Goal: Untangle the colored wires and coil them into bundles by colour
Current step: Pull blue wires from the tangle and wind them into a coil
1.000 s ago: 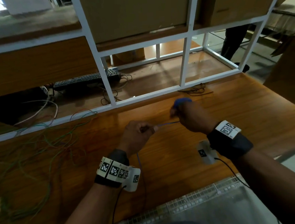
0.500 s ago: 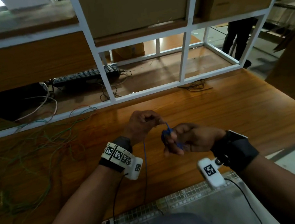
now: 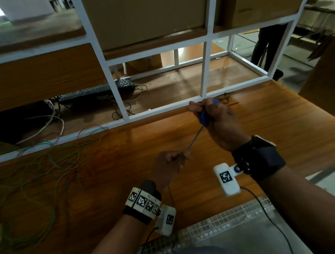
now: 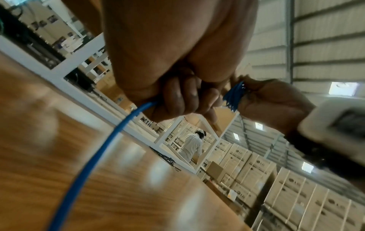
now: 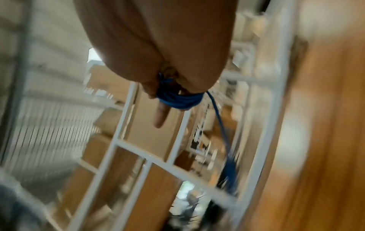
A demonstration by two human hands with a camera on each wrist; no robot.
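A blue wire (image 3: 195, 136) runs taut between my two hands above the wooden table (image 3: 124, 146). My right hand (image 3: 207, 111) is raised near the white frame and has a coil of the blue wire (image 5: 177, 100) wound round its fingers. My left hand (image 3: 173, 160), lower and nearer me, grips the free length of the wire (image 4: 122, 126) in curled fingers; the rest trails down past my wrist. A loose tangle of green and red wires (image 3: 45, 168) lies on the table's left part.
A white metal frame (image 3: 161, 109) runs along the table's far edge, with a black keyboard (image 3: 97, 90) and cables behind it. A small dark wire bundle (image 3: 226, 98) lies by the frame. A person's legs (image 3: 264, 47) stand at far right.
My right hand has swung up and away toward the frame with the coil, pulling the blue wire taut. My left hand has dropped back nearer me.
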